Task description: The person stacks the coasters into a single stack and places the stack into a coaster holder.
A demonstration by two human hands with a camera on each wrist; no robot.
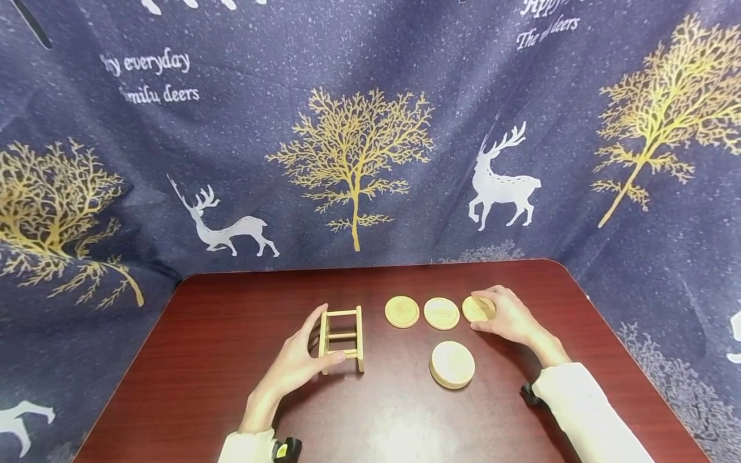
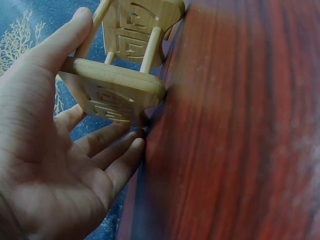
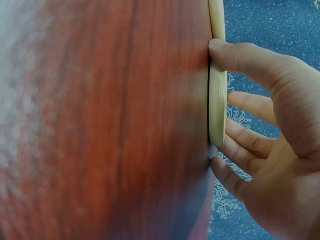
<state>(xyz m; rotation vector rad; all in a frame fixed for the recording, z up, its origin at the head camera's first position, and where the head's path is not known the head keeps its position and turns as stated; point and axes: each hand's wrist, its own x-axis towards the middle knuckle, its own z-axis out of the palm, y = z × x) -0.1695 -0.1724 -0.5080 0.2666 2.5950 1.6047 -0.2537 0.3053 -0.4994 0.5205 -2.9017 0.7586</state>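
My left hand grips a small wooden coaster rack on the table, thumb over its near bar and forefinger along its far left corner. Cut-out patterns show in the rack's side panels in the left wrist view, and its slot holds nothing. At the right end of a row, my right hand holds a round wooden coaster by its edge, between thumb and fingers. That coaster lies flat against the tabletop in the right wrist view. Beside it are a middle coaster and a left coaster.
A short stack of round coasters stands nearer to me, below the row. Everything sits on a dark red wooden table. Behind its far edge hangs a blue cloth printed with trees and deer.
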